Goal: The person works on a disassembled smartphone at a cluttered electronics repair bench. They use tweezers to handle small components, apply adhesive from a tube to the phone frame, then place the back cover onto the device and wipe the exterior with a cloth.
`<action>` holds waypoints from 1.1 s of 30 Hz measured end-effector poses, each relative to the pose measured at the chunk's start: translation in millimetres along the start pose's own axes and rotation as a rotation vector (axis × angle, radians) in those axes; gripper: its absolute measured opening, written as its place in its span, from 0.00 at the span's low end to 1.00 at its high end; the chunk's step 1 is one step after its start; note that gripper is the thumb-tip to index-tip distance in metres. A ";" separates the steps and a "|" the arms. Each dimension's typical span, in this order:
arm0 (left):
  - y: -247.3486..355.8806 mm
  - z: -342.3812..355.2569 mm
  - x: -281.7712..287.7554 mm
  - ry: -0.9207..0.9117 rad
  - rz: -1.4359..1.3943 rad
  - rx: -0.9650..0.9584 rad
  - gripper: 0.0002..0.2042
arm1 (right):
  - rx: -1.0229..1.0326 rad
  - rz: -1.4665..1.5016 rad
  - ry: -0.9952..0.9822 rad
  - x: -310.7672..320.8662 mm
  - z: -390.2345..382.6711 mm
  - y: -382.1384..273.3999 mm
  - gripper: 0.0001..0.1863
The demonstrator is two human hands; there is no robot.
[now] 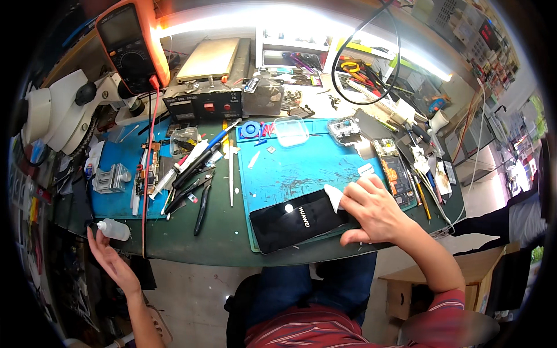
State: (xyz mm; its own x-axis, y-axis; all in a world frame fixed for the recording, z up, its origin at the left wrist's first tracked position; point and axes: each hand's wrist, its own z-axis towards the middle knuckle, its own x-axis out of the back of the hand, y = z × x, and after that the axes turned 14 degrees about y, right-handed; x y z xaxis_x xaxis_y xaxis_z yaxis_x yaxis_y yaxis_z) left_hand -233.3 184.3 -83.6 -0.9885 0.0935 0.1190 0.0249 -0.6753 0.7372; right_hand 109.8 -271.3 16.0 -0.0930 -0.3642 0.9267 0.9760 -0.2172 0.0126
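Note:
A black smartphone [297,221] lies at a slant near the front of the blue work mat [272,182], with white lettering lit on its dark screen. Over the phone's right end is my right hand [370,211], its fingers closed on a folded white wipe [333,198] that meets the phone's upper edge. At the table's front left edge my left hand [111,261] has its fingers stretched out. Beside those fingertips, a small white plastic bottle [115,229] is tilted or lying; the fingers do not wrap round it.
An opened phone [393,168] lies on the mat's right side. Left of the mat are black pliers [202,209], tweezers [231,177] and a syringe [165,181]. A clear plastic box [291,132] sits behind. An orange multimeter [130,46] and a microscope [61,110] stand at the back left.

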 end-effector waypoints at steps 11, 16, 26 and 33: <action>24.0 -5.4 -8.8 0.161 -0.088 -0.060 0.27 | -0.048 -0.105 0.098 6.8 -24.3 -45.0 0.42; 26.3 -5.3 3.1 0.170 -0.061 -0.092 0.26 | 0.002 0.075 0.226 -26.8 22.0 -123.2 0.40; 21.0 -7.3 33.2 0.221 0.031 -0.141 0.26 | -0.337 -0.105 0.363 -18.4 -19.5 -96.9 0.40; 24.5 -8.8 16.9 0.126 -0.055 -0.217 0.27 | -0.177 0.001 0.359 -31.1 15.2 -136.5 0.38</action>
State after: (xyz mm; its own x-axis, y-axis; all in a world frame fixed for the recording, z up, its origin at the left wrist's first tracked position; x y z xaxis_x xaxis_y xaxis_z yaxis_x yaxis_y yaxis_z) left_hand -250.7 162.9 -69.4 -0.9986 0.0519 -0.0116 -0.0490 -0.8144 0.5783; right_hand -17.6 -216.5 -8.8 -0.1858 -0.6507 0.7363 0.9300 -0.3582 -0.0819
